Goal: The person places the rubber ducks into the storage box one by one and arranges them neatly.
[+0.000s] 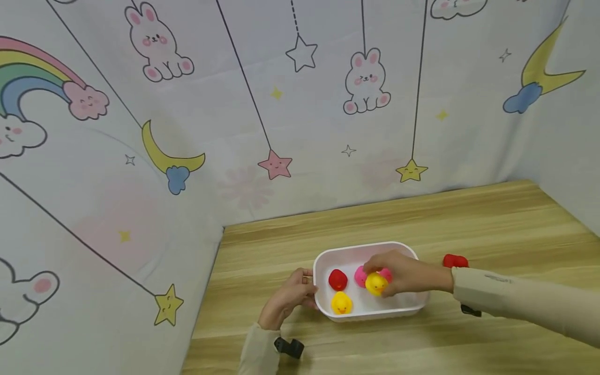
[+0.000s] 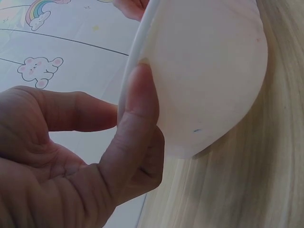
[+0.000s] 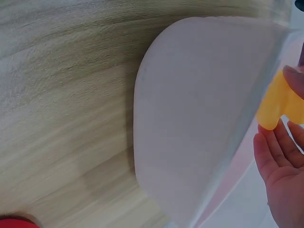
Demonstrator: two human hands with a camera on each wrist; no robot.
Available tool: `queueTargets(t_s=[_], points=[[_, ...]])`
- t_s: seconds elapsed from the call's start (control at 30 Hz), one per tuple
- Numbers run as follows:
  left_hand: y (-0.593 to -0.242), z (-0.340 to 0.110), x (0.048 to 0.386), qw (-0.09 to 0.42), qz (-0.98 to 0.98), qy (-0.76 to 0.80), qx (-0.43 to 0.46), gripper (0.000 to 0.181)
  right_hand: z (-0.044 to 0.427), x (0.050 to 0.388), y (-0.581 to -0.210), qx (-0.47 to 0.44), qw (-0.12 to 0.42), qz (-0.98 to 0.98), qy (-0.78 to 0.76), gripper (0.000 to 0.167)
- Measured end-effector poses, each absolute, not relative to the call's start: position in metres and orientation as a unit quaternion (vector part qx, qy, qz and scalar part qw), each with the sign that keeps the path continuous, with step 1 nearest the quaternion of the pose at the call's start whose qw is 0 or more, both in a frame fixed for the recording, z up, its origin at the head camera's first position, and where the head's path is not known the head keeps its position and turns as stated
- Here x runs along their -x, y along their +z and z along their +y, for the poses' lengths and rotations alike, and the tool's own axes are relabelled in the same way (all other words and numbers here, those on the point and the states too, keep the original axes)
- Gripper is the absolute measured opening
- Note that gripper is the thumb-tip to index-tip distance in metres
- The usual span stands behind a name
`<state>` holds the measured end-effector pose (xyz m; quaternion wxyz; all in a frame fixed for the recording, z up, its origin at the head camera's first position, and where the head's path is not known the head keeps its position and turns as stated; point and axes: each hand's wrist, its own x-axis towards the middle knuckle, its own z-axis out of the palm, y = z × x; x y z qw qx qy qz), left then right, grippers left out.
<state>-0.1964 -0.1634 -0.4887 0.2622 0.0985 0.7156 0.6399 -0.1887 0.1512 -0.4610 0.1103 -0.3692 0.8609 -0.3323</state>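
A white plastic tub (image 1: 328,257) stands on the table. My left hand (image 1: 289,295) pinches its left rim; in the left wrist view the thumb (image 2: 142,92) presses the tub's outer wall (image 2: 213,71). Over the tub, my right hand (image 1: 400,271) grips a yellow rubber duck (image 1: 376,284), whose orange-yellow body (image 3: 270,104) also shows between the fingers in the right wrist view. Behind that duck is something pink (image 1: 360,276), largely hidden by the hand. Inside the tub's left end sit a red toy (image 1: 338,279) and another yellow rubber duck (image 1: 341,303).
To the right of the tub, a red object (image 1: 455,260) lies on the wooden table (image 1: 506,224), partly hidden behind my right forearm. A printed cloth wall (image 1: 319,125) borders the table's back and sides. Each wrist wears a black strap mount (image 1: 289,347).
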Motion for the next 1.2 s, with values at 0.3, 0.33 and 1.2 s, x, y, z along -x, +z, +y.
queueTargets(t_s=[0.3, 0.33, 1.2], points=[[-0.490, -0.163, 0.197, 0.265, 0.715, 0.640, -0.093, 0.042, 0.136, 0.193, -0.472, 0.405, 0.119, 0.853, -0.308, 0.031], [-0.490, -0.163, 0.197, 0.266, 0.716, 0.639, -0.092, 0.042, 0.135, 0.193, -0.473, 0.407, 0.118, 0.853, -0.305, 0.030], [-0.486, -0.162, 0.196, 0.269, 0.713, 0.641, -0.090, 0.042, 0.119, 0.187, -0.490, 0.415, 0.108, 0.863, -0.267, 0.027]])
